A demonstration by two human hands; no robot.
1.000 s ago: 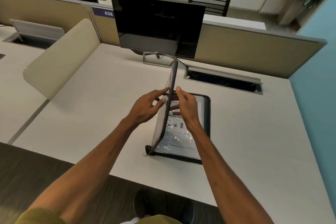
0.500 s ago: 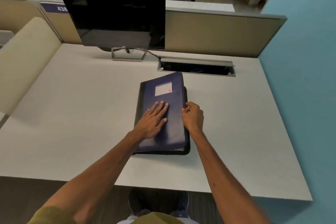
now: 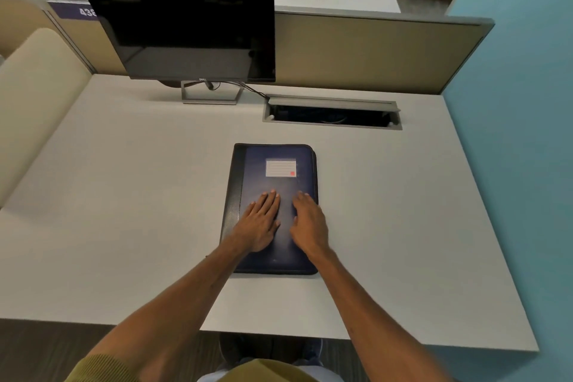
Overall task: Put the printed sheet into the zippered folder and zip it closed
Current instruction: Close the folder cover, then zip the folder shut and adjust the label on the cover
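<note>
The dark blue zippered folder (image 3: 257, 170) lies flat on the desk with its cover down, a white label with a red mark near its far end. Both palms rest flat on the near half of the cover. My left hand (image 3: 259, 222) lies on the left-middle, fingers together and pointing away. My right hand (image 3: 310, 222) lies beside it, near the folder's right edge. The printed sheet is hidden under the cover. The zipper's state along the edge cannot be told.
A black monitor (image 3: 186, 28) on a grey stand sits at the back of the pale desk (image 3: 124, 195). An open cable box (image 3: 331, 115) lies behind the folder. A beige partition runs behind, a blue wall to the right, a cream divider on the left.
The folder's cover went from standing upright to lying flat. My right hand moved from the folder's right edge onto the cover, beside my left hand.
</note>
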